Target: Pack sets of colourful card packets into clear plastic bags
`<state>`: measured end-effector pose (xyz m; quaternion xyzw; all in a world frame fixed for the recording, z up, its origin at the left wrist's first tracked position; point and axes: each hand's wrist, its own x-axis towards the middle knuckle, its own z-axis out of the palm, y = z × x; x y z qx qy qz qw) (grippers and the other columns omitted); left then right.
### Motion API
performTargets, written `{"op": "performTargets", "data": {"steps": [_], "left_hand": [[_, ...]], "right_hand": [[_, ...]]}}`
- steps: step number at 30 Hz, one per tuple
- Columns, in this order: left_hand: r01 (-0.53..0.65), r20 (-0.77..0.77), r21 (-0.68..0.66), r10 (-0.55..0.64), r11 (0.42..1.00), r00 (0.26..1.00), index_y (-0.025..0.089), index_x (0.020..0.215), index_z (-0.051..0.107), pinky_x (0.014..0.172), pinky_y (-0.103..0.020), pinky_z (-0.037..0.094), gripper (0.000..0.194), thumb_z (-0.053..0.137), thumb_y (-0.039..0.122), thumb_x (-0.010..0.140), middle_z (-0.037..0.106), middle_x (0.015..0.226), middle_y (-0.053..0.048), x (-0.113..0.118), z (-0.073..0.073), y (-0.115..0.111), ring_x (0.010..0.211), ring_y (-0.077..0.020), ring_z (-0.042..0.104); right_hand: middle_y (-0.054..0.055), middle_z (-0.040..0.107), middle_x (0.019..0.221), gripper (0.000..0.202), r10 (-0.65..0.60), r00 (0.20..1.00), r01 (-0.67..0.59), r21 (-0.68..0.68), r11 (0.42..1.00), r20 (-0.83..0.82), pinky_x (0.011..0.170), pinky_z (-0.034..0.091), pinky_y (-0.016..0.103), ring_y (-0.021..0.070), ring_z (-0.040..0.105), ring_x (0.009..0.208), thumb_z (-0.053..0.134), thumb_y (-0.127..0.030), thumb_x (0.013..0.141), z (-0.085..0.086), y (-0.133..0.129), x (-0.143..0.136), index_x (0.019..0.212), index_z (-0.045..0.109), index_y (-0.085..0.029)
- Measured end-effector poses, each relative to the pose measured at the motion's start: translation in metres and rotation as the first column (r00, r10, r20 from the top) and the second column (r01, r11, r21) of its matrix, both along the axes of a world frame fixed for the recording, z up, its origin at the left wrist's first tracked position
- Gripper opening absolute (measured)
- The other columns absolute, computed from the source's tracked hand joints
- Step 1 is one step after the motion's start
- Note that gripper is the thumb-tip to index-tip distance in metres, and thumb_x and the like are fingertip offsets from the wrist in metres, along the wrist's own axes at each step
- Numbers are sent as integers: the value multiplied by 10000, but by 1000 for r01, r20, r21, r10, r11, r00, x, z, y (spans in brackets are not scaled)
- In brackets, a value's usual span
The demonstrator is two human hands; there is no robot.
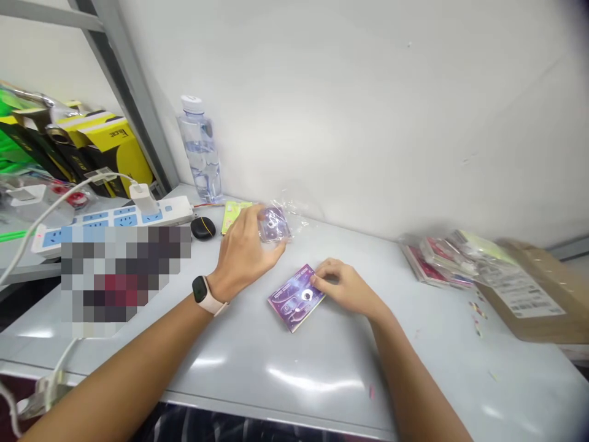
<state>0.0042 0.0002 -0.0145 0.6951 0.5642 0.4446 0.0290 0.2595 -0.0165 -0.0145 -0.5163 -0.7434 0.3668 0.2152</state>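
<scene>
Purple booklet (297,298) flat on grey surface (257,356), in front of person; long axis slanting, near-left to far-right. Right hand (345,285) reaches in from near right, grip pinching booklet's right end. Left hand (246,248), wrist angled far-right, grip curled round clear-wrapped purple packet (275,223).

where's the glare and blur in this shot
Head view: white glare streaks near the front edge of the table; head view: packets at right look smeared; head view: top right corner darkens, and blocky pixels hide a patch by the power strip.
</scene>
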Motion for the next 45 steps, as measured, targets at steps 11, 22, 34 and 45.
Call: {"op": "performTargets", "data": {"steps": [11, 22, 34, 45], "left_hand": [[25, -32, -15, -26, 1000, 999, 228, 1356, 487, 995, -477, 602, 595, 779, 350, 852, 679, 1235, -107, 2, -5, 0, 1150, -306, 706], [303, -232, -147, -331, 942, 915, 191, 1380, 527, 994, -500, 602, 563, 739, 365, 888, 688, 1308, -139, 3, -4, -5, 1176, -331, 702], [400, -307, -136, -423, 906, 853, 168, 1401, 538, 1043, -522, 579, 592, 750, 359, 883, 693, 1342, -166, 4, -3, -7, 1224, -354, 689], [398, -323, -81, -402, 914, 857, 162, 1380, 570, 1022, -517, 580, 530, 720, 377, 920, 710, 1304, -159, 4, -2, -8, 1184, -355, 705]], "right_hand": [[75, 734, 989, 269, -39, 963, -22, 219, 975, 268, 939, 499, 469, 286, 669, 946, 691, -471, 940, 3, -6, 6, 782, 752, -262], [100, 715, 1394, 241, -237, 815, 406, 229, 885, -529, 971, 581, 437, 248, 757, 1065, 682, -446, 997, 10, -12, -12, 1154, 719, -266], [90, 779, 1215, 347, -302, 720, 470, 118, 875, -625, 736, 654, 417, 181, 763, 679, 788, -382, 910, 2, -13, -21, 1159, 572, -272], [113, 784, 1245, 245, -210, 853, 313, 145, 939, -477, 883, 614, 426, 325, 698, 1231, 725, -453, 957, 4, -10, -15, 887, 843, -250]]}}
